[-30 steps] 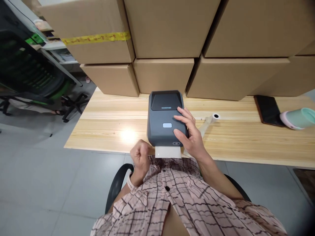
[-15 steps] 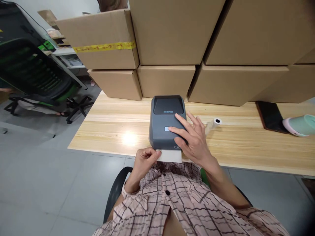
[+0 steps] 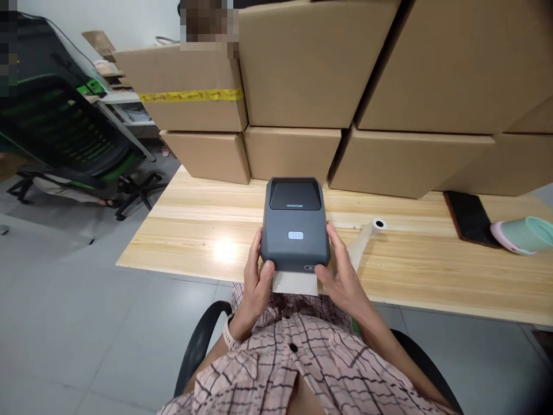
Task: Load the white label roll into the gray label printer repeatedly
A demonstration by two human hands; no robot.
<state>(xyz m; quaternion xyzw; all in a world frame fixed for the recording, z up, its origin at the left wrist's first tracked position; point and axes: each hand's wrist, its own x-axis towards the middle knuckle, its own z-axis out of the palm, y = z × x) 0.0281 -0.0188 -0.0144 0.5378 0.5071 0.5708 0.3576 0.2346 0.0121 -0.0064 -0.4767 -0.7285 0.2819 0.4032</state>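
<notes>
A dark grey label printer (image 3: 295,222) stands near the front edge of the wooden table, with a pale lit button on its top. White label paper (image 3: 295,283) sticks out of its front slot and hangs over the table edge. My left hand (image 3: 256,282) grips the printer's left side, thumb at the front corner. On the opposite side, my right hand (image 3: 343,275) grips it the same way, thumb by the small mark on the front. To the right lies a small white roll (image 3: 377,226) with a translucent strip trailing from it toward my right hand.
Stacked cardboard boxes (image 3: 298,98) line the back of the table (image 3: 432,259). At right lie a dark phone (image 3: 469,216) and a mint-and-pink cup (image 3: 522,235). An office chair (image 3: 64,132) stands at far left, and a blurred-out person shows behind the boxes.
My left hand has let go of the label paper and moved to the printer's left side. My right hand has left the top button for the right side. The view has tilted slightly.
</notes>
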